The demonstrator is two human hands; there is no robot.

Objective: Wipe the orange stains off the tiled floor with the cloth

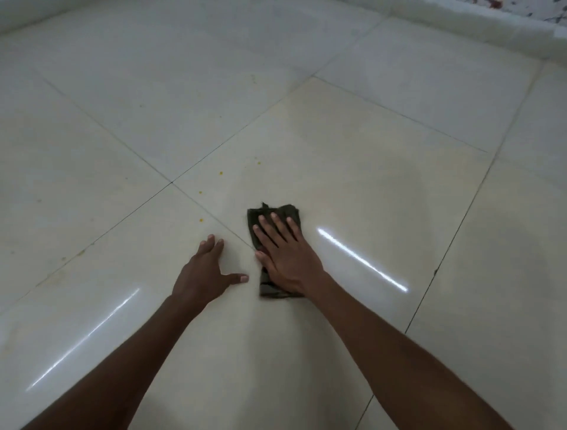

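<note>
A dark folded cloth [287, 211] lies flat on the pale tiled floor [368, 184]. My right hand [287, 257] presses down on it with fingers spread, covering most of it. My left hand [205, 273] rests flat on the bare tile just left of the cloth, fingers apart, holding nothing. Small orange spots dot the floor ahead and to the left of the cloth: one [201, 219] near my left fingertips, one [200, 192] further on, one [220, 173] and one [258, 162] beyond. Faint yellowish smears [81, 252] mark the tile at the left.
Dark grout lines [171, 182] cross just left of the cloth. A white wall base [478, 33] runs along the far right, with dark red speckles [494, 3] at the top right. Light streaks reflect off the glossy tiles on both sides.
</note>
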